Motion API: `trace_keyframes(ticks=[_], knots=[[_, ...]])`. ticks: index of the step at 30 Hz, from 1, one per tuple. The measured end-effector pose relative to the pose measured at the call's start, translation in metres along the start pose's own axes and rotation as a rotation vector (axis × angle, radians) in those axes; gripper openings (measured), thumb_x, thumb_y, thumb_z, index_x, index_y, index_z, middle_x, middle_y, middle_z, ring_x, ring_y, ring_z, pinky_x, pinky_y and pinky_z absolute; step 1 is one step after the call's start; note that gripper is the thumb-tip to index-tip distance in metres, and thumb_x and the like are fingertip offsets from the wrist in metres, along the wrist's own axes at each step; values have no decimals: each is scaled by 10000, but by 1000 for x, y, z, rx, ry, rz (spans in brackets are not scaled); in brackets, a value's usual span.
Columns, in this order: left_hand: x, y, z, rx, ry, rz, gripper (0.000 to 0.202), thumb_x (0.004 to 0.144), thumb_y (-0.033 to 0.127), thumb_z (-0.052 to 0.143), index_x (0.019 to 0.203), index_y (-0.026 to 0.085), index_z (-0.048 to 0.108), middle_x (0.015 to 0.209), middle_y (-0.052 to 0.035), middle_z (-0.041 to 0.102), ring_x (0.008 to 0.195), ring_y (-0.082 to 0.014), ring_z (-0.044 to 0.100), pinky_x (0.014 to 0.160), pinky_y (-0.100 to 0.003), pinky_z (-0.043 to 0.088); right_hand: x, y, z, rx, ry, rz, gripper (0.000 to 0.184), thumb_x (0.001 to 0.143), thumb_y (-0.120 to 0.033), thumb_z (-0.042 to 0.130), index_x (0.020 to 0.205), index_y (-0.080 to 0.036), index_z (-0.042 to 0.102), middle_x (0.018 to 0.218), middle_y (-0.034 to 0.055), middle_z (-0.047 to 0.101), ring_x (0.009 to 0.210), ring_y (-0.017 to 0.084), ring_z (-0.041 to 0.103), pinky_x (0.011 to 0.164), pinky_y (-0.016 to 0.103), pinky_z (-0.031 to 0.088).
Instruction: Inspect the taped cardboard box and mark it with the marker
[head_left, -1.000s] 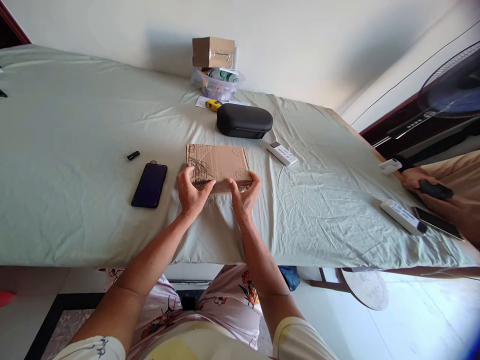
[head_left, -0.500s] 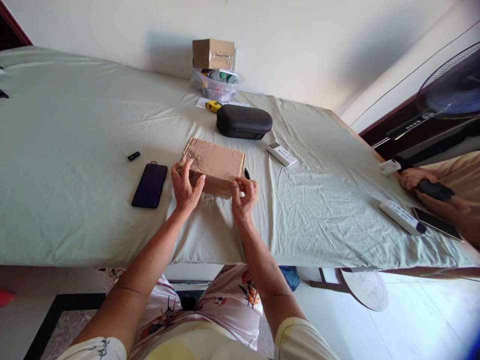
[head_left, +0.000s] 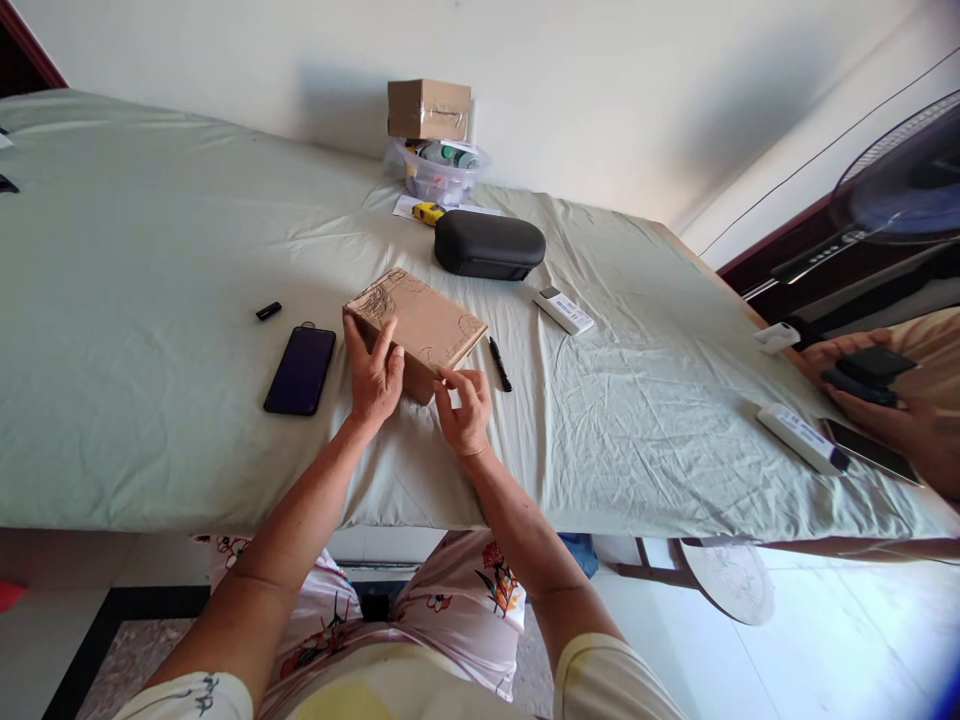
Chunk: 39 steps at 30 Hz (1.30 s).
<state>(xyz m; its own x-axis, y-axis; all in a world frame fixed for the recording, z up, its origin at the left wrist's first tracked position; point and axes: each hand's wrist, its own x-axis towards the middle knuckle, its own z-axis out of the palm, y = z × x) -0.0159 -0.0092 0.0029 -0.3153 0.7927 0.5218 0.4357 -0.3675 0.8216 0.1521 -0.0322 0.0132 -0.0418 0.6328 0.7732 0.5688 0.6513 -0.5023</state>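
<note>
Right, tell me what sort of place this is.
Probably a bedroom in a home: a wide bed under a crumpled pale green sheet, a white plastic remote control lying on it, and a dark standing electric fan beside it.

Tally: cardboard boxes, two: front box, rear box, the latter sitting on the one clear plastic tub. Smartphones, two: near phone, far phone. White remote controls, two: first remote, second remote. Black zip case, one. Pen, one. Yellow tape measure, one. USB stick, one. Pedestal fan, one.
</note>
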Motion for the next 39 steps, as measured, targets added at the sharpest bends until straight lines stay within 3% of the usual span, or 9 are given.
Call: trace_keyframes(ticks=[5,9,13,17,23,32,37,39], knots=[[-5,10,1,-32,-158,55,665,1058,678,382,1489,232,622,1774,-165,303,1649,-347,332,1340,-557,305,-1,-10,8,54,-154,-43,332,1083,-289,494,1320,-255,724,1135,100,793,1036,199,757,946,384,661],[-6,11,-1,-18,-179,94,758,994,781,439,1489,230,599,1760,-186,309,1644,-369,331,1311,-555,355,1,-7,9,136,-115,-41,300,1088,-285,518,1272,-245,752,1095,88,812,989,184,769,918,345,652],[-6,7,-1,31,-215,170,859,913,845,530,1489,210,571,1751,-222,285,1641,-400,329,1302,-562,365,2,4,7,141,-111,79,272,1069,-370,579,1207,-251,782,1008,63,819,830,162,748,796,301,637],[-5,5,-1,80,-225,201,805,928,813,549,1481,228,562,1735,-211,311,1627,-387,361,1296,-551,382,3,13,6,130,-74,147,279,1036,-429,630,1164,-253,804,864,33,795,681,144,684,696,277,608],[-6,7,1,105,-197,188,693,965,739,569,1458,251,574,1714,-191,337,1598,-363,408,1272,-529,418,12,25,-5,89,-48,234,257,1004,-415,648,1118,-256,815,898,40,800,744,165,709,767,310,612],[-5,7,1,25,-190,207,620,977,672,578,1426,244,572,1705,-188,350,1583,-372,409,1284,-574,383,25,47,-24,37,142,464,330,974,-480,600,1102,-249,798,805,8,736,704,157,649,733,307,549],[-5,6,1,-47,-212,191,551,995,623,553,1390,244,617,1719,-174,346,1593,-361,400,1278,-556,401,30,51,-28,45,274,544,395,958,-544,604,1119,-223,767,629,-55,561,585,120,512,618,263,451],[-6,6,2,-57,-213,180,532,1011,612,529,1388,253,637,1741,-156,335,1610,-359,383,1282,-554,399,32,51,-28,98,294,575,422,940,-592,609,1034,-208,755,627,-53,549,582,115,497,589,253,427]])
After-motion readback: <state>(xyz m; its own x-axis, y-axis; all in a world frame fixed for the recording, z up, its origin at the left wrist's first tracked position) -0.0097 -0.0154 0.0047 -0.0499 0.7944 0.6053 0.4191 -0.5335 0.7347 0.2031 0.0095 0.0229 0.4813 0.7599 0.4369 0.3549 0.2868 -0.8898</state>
